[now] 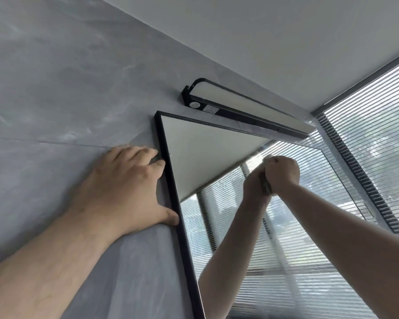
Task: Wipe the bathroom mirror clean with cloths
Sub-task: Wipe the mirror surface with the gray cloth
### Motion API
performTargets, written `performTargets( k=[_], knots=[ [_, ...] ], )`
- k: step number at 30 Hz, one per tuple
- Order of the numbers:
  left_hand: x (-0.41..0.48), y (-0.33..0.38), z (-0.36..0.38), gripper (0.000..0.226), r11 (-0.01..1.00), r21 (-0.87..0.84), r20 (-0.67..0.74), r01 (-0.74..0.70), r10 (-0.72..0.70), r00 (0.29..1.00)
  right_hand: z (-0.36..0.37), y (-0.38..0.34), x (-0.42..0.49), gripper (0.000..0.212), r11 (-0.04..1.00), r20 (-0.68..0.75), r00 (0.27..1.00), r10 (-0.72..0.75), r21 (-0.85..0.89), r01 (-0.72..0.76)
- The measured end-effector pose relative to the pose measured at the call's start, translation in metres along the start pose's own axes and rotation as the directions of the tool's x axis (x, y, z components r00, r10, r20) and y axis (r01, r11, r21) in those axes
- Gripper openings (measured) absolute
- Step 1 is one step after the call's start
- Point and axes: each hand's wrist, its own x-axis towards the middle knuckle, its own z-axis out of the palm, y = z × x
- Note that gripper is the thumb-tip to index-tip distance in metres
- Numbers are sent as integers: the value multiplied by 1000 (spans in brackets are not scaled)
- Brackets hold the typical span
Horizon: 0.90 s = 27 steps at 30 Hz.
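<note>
Mirror: black frame, glossy glass. Left hand: flat, fingers straight, on grey marbled wall. Right hand: clenched round blurred, mostly hidden cloth.

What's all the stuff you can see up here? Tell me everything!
mirror: one, black frame, on the wall
lamp: one, black with white cover, just above the mirror
wall: one, grey, left of the mirror
ceiling: one, white, at the top
window blinds: one set, pale slats, right side
cloth: one, greyish, mostly hidden, against the glass
left grip: one, bare hand, flat on the wall beside the frame
right grip: one, bare hand, curled round the cloth
</note>
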Motion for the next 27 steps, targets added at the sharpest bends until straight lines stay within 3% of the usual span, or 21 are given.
performTargets(
  k=[3,5,7,9,11,14,16,19,22,24,27],
  knots=[
    [1,1,-2,118,1000,7,-6,-1,1,1000,11,-21,6,41,994,57,998,14,110,-20],
    [0,2,-3,120,1000,-3,-12,10,-10,1000,21,-27,14,36,991,134,990,-54,127,37],
    [-2,2,-5,120,1000,-24,-14,-2,2,1000,30,-29,27,50,991,267,957,-118,98,95],
    [-2,4,-10,119,999,-44,18,-19,20,1000,51,-15,53,48,974,319,932,-174,196,115],
    [-2,4,-11,118,999,-32,18,-34,35,999,43,-36,32,46,953,383,885,-265,245,179],
    [-2,2,-9,120,999,-20,25,-31,32,999,8,-88,-26,64,922,446,814,-371,279,268],
    [-2,2,-7,120,1000,0,11,-18,18,1000,-2,-111,-58,61,876,471,739,-482,270,399],
    [0,1,-4,112,1000,-1,1,-19,19,1000,-9,-130,-95,58,731,496,563,-662,259,631],
    [-1,1,-3,112,1000,-9,15,-16,16,1000,-13,-147,-100,47,645,533,463,-708,221,731],
    [-1,2,-4,113,1000,-8,8,-14,14,1000,-10,-163,-92,44,645,524,478,-704,193,739],
    [-1,1,-2,112,1000,2,-13,-15,15,1000,1,-177,-85,46,698,437,571,-695,220,681]
  ],
)
